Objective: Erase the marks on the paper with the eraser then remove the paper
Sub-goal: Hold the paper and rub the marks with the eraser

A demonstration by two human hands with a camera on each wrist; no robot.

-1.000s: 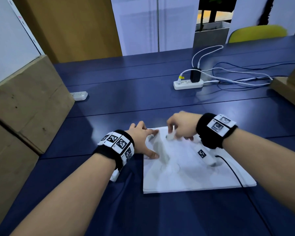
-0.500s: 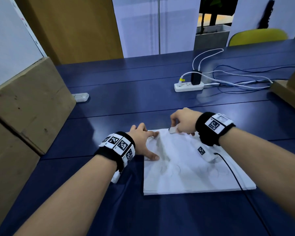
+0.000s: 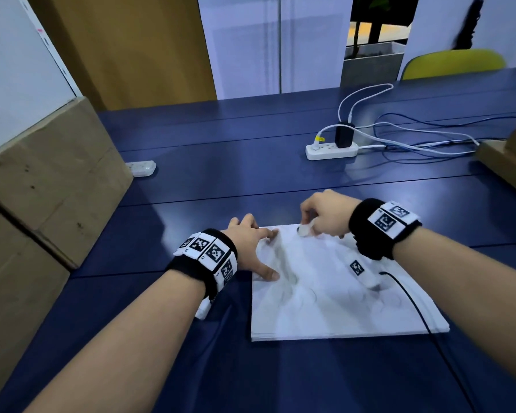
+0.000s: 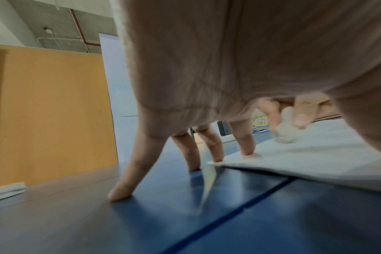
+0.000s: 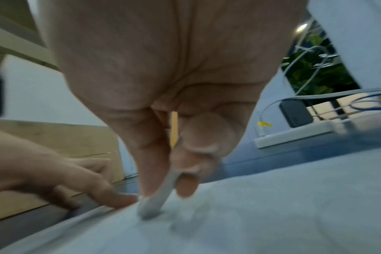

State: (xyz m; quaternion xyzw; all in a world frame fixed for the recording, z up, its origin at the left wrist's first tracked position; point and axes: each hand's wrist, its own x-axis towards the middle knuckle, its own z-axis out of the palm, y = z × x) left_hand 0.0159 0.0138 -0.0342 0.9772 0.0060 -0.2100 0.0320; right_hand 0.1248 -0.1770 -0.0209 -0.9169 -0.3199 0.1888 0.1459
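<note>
- Blue table (image 3: 227,180) w/ plank seams fills our view; our paper (image 3: 334,305) lies flat on it near us, a white stack w/ faint grey pencil loops on the top sheet.
- We pinch the eraser (image 3: 304,230) in our right hand (image 3: 325,216), thumb and curled fingers round it, its tip pressed onto the paper at the far edge; the wrist view shows the same small pale eraser (image 5: 154,201) touching the sheet, though blurred.
- Our left hand (image 3: 251,245) is spread w/ straight fingers, holding nothing: in its wrist view the fingertips (image 4: 247,151) nearest the sheet press the far left corner of the paper, the others stand on bare table.
- Thumb of that hand rests on the paper's left edge.
- Both wrists wear black bands w/ square-coded tags; a black cable (image 3: 411,305) runs from the right one across the sheet.
- Further out: white power strip (image 3: 331,150) w/ a black plug and white and blue cables, a second white strip (image 3: 140,169) at left by the cardboard boxes (image 3: 42,186).
- Boxes are shut, so contents can't be told.
- Yellow chair (image 3: 453,63) beyond the far side.
</note>
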